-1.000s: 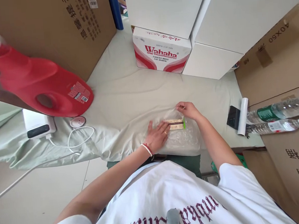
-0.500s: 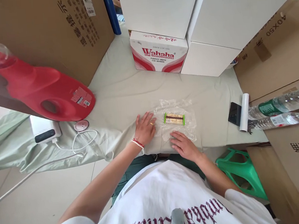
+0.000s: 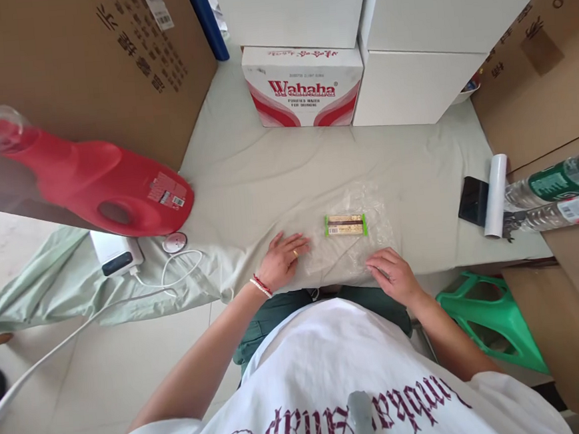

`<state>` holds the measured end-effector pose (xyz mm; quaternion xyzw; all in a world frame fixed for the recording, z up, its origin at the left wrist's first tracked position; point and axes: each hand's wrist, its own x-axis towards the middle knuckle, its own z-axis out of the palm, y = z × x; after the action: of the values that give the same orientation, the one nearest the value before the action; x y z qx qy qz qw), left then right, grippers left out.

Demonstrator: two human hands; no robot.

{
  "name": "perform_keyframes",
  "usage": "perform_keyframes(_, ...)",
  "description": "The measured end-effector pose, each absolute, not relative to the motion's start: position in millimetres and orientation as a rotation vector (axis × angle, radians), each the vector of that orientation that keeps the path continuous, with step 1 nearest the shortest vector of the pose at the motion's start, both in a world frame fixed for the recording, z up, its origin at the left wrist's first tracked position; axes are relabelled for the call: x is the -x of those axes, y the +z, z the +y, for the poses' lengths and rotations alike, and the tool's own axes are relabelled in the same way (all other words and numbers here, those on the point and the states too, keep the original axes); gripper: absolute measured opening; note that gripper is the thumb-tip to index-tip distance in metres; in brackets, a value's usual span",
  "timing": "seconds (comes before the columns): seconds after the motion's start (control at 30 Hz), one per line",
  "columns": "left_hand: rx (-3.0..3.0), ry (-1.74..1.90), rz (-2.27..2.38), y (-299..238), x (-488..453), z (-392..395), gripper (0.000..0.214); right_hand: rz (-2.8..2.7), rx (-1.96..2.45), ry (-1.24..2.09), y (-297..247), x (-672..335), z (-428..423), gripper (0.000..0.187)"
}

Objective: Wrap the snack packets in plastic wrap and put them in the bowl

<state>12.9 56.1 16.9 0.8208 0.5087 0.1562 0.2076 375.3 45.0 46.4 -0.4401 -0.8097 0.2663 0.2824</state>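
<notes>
A small tan packet with green ends (image 3: 345, 224) lies on a clear plastic bag (image 3: 355, 250) spread on the cloth-covered table (image 3: 246, 180). My left hand (image 3: 285, 259) rests flat on the cloth at the bag's left edge, fingers spread, a ring on one finger and a beaded bracelet at the wrist. My right hand (image 3: 393, 273) lies on the bag's near right corner, fingers curled down onto the plastic. Neither hand touches the packet.
A red jug (image 3: 91, 186) lies on its side at the left, with a white power bank (image 3: 115, 254), a cable and a small round device (image 3: 174, 241). A Wahaha carton (image 3: 303, 85) and white boxes stand behind. At the right are a white roll (image 3: 495, 194), a black item, water bottles (image 3: 558, 197) and a green stool (image 3: 488, 318).
My right hand came back from the far side of the packet to the bag's near right corner. My left hand slid off the packet to the bag's left edge. The view shifted.
</notes>
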Motion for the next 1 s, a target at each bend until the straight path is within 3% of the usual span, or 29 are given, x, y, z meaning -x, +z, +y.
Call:
perform_keyframes(0.17, -2.188, 0.476, 1.589, 23.6, -32.2, 52.5, 0.044, -2.294, 1.306, 0.509, 49.2, -357.3, 95.2, 0.03)
perform_keyframes(0.37, -2.025, 0.502, 1.837, 33.6, -61.0, 78.8, 0.056, -2.595, 1.396, 0.48, 56.9, -324.5, 153.2, 0.037)
perform_keyframes(0.43, -2.0, 0.493, 1.87, 34.2, -64.3, 82.8, 0.046, -2.638, 1.401, 0.554, 59.0, -321.0, 162.4, 0.046)
perform_keyframes(0.57, -2.114, 0.486, 1.744, 30.8, -59.7, 79.5, 0.005, -2.557, 1.46, 0.637, 54.7, -329.8, 164.0, 0.074)
perform_keyframes(0.6, -2.13, 0.495, 1.7, 29.1, -57.4, 77.8, 0.014, -2.533, 1.474, 0.63, 51.9, -333.5, 161.7, 0.076)
perform_keyframes(0.67, -2.085, 0.505, 1.666, 25.2, -53.6, 75.7, 0.025, -2.505, 1.499, 0.604, 45.1, -340.2, 156.0, 0.073)
perform_keyframes(0.73, -1.958, 0.529, 1.716, 21.6, -53.0, 76.8, 0.018, -2.487, 1.514, 0.583, 38.3, -344.3, 150.6, 0.065)
perform_keyframes(0.87, -1.759, 0.586, 1.92, 19.0, -63.7, 86.1, 0.043, -2.471, 1.518, 0.563, 29.9, -345.6, 147.6, 0.054)
perform_keyframes(1.0, -1.89, 0.468, 1.933, 22.0, -74.9, 88.3, 0.02, -2.512, 1.511, 0.565, 30.8, -347.7, 152.2, 0.055)
